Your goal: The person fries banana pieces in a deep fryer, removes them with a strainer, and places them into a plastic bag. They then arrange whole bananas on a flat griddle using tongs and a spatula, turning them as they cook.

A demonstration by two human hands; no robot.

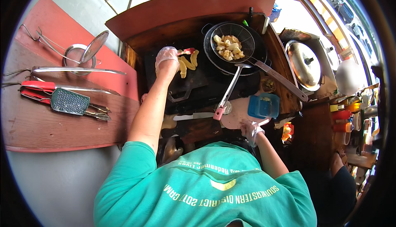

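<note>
My left hand (pixel 167 60), in a clear plastic glove, is closed around a tool with a red end (pixel 186 51); its grip is hidden. The red end lies beside several peeled banana pieces (pixel 187 63) on the black cooking surface (pixel 193 83). My right hand (pixel 251 130), also gloved, is at the near edge of a pink cutting board (pixel 232 120). A slim white object (pixel 263 122) shows beside its fingers; I cannot tell whether they grip it. Just beyond, a blue plastic container (pixel 263 106) stands on the board.
A wire skimmer (pixel 219 52) holding fried chunks (pixel 229 47) rests over a black wok (pixel 208 58). A metal utensil (pixel 230 86) slants toward me, near a white-handled knife (pixel 193 116). Left are a grater (pixel 70 101), red-handled tongs (pixel 37 86) and sieves (pixel 79 57). Another person's arm (pixel 337 163) appears right.
</note>
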